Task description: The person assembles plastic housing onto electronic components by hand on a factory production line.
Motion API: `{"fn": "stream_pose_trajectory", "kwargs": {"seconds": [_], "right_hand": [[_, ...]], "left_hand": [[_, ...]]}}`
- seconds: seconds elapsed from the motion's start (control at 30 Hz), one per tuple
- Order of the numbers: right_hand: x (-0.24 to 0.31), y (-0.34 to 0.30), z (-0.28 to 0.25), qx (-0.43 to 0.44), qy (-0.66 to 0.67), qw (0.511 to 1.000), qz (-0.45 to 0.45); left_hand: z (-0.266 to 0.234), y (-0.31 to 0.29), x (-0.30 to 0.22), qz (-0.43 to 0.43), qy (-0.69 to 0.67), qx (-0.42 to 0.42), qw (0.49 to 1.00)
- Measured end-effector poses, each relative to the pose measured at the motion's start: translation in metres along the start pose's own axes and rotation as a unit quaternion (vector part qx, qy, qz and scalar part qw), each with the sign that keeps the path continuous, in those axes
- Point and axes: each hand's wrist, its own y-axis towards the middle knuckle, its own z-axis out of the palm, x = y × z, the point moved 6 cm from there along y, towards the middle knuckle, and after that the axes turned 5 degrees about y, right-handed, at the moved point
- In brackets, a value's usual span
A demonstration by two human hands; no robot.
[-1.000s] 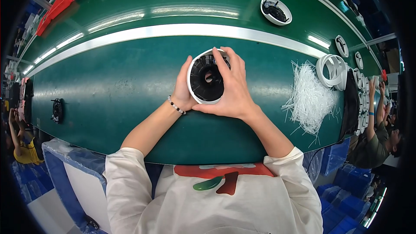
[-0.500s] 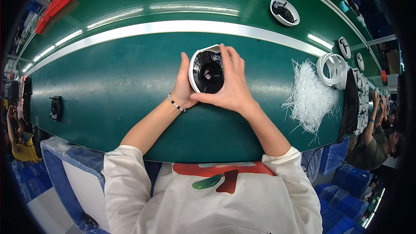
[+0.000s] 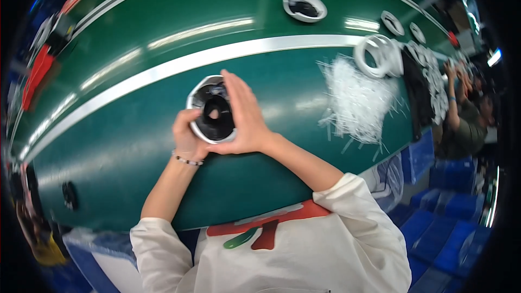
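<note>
the white-rimmed black housing is left of the strip pile. left hand and right hand grasp it from opposite sides, fingers against its rim — probably to steady it while leaving its dark inside uncovered.

Thin white strips lie heaped on the green table.

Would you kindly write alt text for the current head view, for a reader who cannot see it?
The left hand and right hand hold a round white housing with a black inside over a green table. To their right lie a pile of white strips and some white rings; at far left lies a black part.
</note>
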Motion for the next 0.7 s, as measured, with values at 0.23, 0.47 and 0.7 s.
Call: {"fn": "stream_pose_trajectory", "kwargs": {"seconds": [0.23, 0.47, 0.7], "right_hand": [[-0.009, 0.027, -0.119, -0.159, -0.206, 0.965, -0.041], [-0.117, 0.009, -0.31, -0.251, -0.446, 0.816, 0.269], [-0.242, -0.053, -0.441, -0.124, -0.411, 0.858, 0.281]], "left_hand": [[-0.047, 0.088, -0.073, 0.079, 0.035, -0.031, 0.996], [-0.125, 0.157, -0.138, 0.105, 0.104, -0.074, 0.986], [-0.088, 0.104, -0.174, 0.164, 0.668, -0.243, 0.684]]}}
